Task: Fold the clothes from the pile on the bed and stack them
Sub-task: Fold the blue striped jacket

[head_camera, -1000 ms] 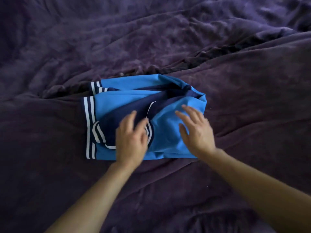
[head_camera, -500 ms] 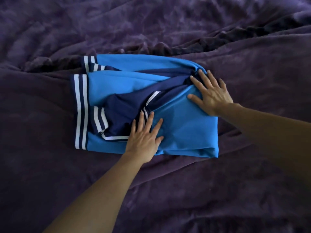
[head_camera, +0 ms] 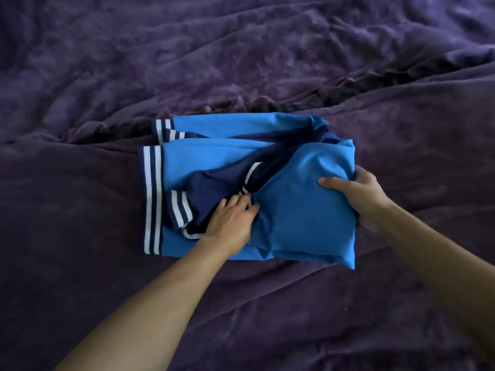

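A dark purple plush blanket (head_camera: 267, 49) filled the whole view, rumpled into deep creases and ridges under dim, soft light.

At frame centre, your left hand (head_camera: 230, 220) presses on the folded blue jersey (head_camera: 300, 223); your right hand (head_camera: 361, 194) grips its right edge on the purple bed (head_camera: 107, 290).

One camera on the person's head, looking down at the bed (head_camera: 107, 76).
It looks forward and down from close by, and the bed fills the whole picture; the left hand (head_camera: 230, 219) and the right hand (head_camera: 359, 194) reach in from the bottom edge to the blue top (head_camera: 300, 210) in the middle.
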A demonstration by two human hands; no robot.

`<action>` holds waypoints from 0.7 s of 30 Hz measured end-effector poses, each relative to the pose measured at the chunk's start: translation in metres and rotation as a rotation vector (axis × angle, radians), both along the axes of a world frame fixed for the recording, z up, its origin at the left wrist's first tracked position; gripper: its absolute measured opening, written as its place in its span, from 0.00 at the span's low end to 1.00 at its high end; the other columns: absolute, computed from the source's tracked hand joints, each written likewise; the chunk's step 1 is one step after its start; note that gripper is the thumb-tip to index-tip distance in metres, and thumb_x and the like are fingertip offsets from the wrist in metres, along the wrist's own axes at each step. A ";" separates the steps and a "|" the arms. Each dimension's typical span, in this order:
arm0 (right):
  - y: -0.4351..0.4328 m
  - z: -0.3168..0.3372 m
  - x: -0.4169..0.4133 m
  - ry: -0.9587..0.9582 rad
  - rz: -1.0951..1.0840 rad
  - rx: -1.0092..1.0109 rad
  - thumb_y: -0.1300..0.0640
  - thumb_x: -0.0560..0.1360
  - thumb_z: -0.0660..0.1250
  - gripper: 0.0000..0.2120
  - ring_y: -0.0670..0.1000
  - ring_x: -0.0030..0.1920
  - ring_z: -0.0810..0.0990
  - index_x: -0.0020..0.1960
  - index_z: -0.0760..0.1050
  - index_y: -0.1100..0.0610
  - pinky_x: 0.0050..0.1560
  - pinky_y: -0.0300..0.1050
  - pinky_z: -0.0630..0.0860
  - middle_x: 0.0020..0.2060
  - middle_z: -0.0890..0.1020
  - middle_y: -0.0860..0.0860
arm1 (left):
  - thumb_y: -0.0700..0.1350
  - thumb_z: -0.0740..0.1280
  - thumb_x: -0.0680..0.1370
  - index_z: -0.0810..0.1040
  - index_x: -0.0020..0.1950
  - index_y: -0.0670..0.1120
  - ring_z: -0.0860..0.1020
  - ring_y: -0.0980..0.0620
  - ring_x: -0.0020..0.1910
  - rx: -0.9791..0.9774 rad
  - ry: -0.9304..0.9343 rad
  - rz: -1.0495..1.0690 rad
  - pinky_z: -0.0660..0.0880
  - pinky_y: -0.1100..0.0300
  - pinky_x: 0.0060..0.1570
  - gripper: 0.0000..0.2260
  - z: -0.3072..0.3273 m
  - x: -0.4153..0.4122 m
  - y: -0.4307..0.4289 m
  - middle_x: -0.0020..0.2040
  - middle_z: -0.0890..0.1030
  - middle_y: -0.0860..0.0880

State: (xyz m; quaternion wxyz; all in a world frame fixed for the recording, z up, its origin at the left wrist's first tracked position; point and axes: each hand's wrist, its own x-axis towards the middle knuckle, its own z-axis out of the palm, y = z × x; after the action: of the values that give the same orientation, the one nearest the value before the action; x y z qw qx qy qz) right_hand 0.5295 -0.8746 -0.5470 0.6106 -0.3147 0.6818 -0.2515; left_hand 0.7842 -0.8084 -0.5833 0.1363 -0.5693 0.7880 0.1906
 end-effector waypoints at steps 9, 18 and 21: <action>0.013 0.098 0.193 0.639 0.423 -0.357 0.46 0.66 0.74 0.44 0.61 0.57 0.77 0.75 0.53 0.47 0.53 0.49 0.71 0.58 0.79 0.54 | 0.48 0.62 0.80 0.71 0.71 0.46 0.65 0.42 0.71 -0.172 0.194 0.395 0.63 0.47 0.67 0.19 0.063 0.144 0.038 0.73 0.66 0.42; 0.008 0.032 0.350 0.558 0.775 -0.187 0.39 0.74 0.66 0.39 0.60 0.65 0.71 0.76 0.57 0.57 0.62 0.50 0.68 0.66 0.72 0.60 | 0.34 0.61 0.77 0.79 0.58 0.39 0.74 0.39 0.58 -0.405 0.431 0.999 0.71 0.45 0.59 0.12 0.062 0.259 0.092 0.57 0.76 0.40; 0.007 0.025 0.339 0.478 0.789 -0.294 0.46 0.80 0.60 0.25 0.61 0.61 0.76 0.74 0.65 0.56 0.61 0.53 0.72 0.60 0.78 0.59 | 0.43 0.59 0.78 0.80 0.58 0.40 0.75 0.38 0.58 -0.554 0.473 0.898 0.72 0.45 0.59 0.14 0.070 0.239 0.087 0.59 0.77 0.39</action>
State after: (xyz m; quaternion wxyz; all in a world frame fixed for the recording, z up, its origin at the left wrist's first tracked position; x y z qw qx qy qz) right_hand 0.8688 -0.8680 -0.5219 0.4349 -0.6811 0.5888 -0.0150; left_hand 1.0233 -0.7210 -0.5128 -0.2919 -0.8043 0.4987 0.1383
